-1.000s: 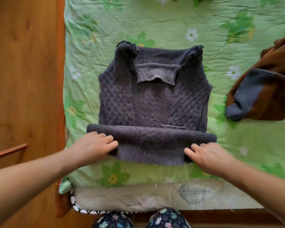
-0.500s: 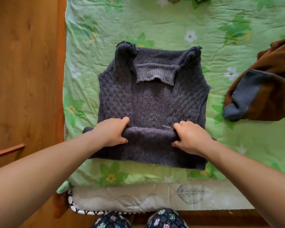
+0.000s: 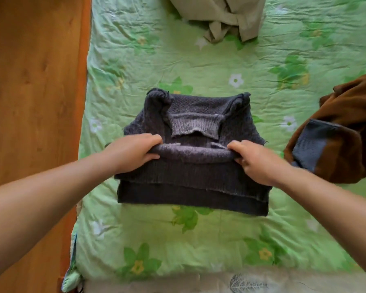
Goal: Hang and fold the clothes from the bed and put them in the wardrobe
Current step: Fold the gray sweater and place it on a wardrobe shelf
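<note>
I see the left hand (image 3: 133, 154) and right hand (image 3: 256, 161) set apart, each clamped on the folded-over edge of the dark grey-purple knitted sweater (image 3: 190, 182), fingers over the fold and thumbs below. The sweater lies mid-bed on the green flower-print sheet (image 3: 178, 240), ribbed collar at the far end. Small pale tab (image 3: 176, 143) by the fold, too small to read. Brown garment with grey-blue ribbed cuff (image 3: 342, 134) at right, cut off by the frame. Crumpled beige cloth (image 3: 224, 15) at top, also cut off. Wooden floor (image 3: 30, 81) on the left.
</note>
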